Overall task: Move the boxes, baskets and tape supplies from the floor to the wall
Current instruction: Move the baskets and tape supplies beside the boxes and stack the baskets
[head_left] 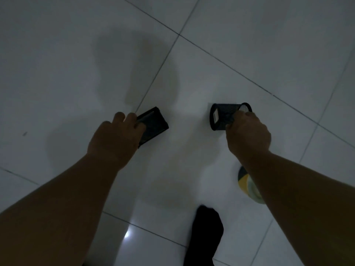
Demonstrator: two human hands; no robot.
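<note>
The square basket (153, 124) is gripped by fingers of the left hand (117, 137); the round basket (222, 116), beyond the tape (243, 179), by the right hand (247, 133); both are judged light, stiff mesh, best rim-held.

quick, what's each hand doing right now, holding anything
left hand: grips the rectangular mesh basket.
right hand: grips the round mesh basket by its rim.
</note>
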